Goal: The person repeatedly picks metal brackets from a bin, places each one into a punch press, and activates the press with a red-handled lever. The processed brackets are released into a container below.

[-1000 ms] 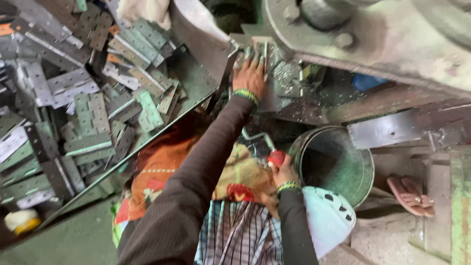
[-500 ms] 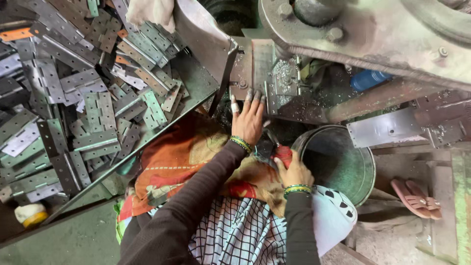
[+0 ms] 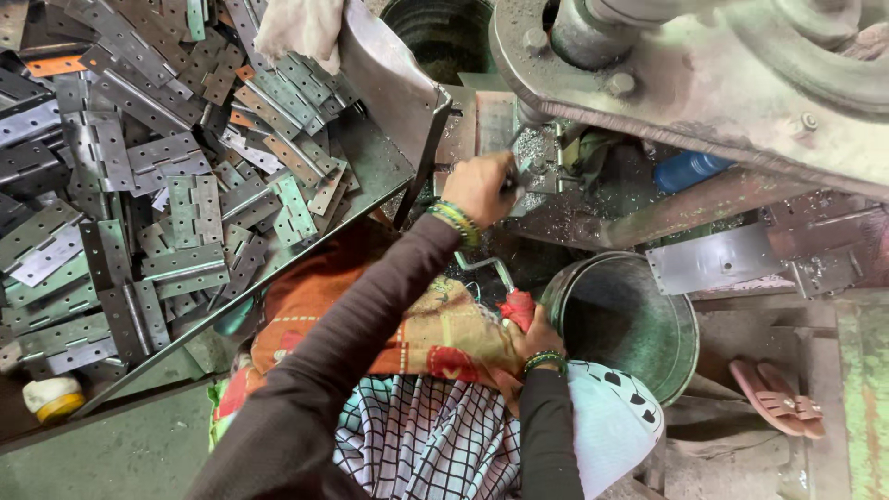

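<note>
- The left hand [image 3: 480,188] is stretched far forward, fingers curled shut around something small at the bed of a heavy press [image 3: 704,83]; what it pinches is hidden, probably a hinge plate.
- The right hand [image 3: 530,326] sits near the lap, closed around the red grip of a bent metal lever [image 3: 505,287].
- Both wrists wear green bangles.
- To the left, a slanted metal tray [image 3: 380,176] is heaped with grey hinge plates [image 3: 185,199], the stock being fed in.
- To the right of the lever stands an empty metal bucket [image 3: 630,319]; a pink sandal [image 3: 776,398] lies beyond it.
- Judgement: doing this well means seating the piece square on the press bed and clearing the left fingers before the lever moves.
</note>
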The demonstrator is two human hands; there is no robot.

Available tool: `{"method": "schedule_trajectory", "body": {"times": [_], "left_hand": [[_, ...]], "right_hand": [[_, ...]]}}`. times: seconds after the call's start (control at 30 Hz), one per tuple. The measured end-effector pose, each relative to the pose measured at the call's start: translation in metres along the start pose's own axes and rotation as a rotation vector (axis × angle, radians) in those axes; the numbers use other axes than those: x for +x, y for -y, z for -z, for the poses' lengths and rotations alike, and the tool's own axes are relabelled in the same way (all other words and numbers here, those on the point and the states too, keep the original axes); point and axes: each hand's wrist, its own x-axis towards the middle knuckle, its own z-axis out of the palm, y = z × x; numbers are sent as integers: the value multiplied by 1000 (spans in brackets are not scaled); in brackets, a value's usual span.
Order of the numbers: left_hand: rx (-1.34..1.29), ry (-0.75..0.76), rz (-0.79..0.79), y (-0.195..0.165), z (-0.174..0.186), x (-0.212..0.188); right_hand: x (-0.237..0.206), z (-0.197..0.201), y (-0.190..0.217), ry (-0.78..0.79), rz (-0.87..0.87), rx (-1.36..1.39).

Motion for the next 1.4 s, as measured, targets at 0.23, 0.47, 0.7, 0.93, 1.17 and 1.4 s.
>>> {"method": "schedule_trajectory", "body": {"times": [0.23, 0.47, 0.7, 0.93, 1.17, 1.4], "left_hand": [[440, 172, 134, -51, -39, -21], [330, 193, 40, -36, -39, -42], [515, 202, -120, -21, -25, -39], [468, 255, -168, -14, -22, -55], [154, 185, -117, 0, -13, -58], [471, -162, -27, -8, -26, -58]], "right_hand": [[-2, 6, 4, 13, -38, -19], [-4, 7, 2, -30, 24, -18], [-13, 18, 8, -38, 6, -27], [-17, 26, 20, -73, -21, -41], [-19, 31, 23, -27, -89, -45], [-15, 25, 16, -67, -26, -24]]}}
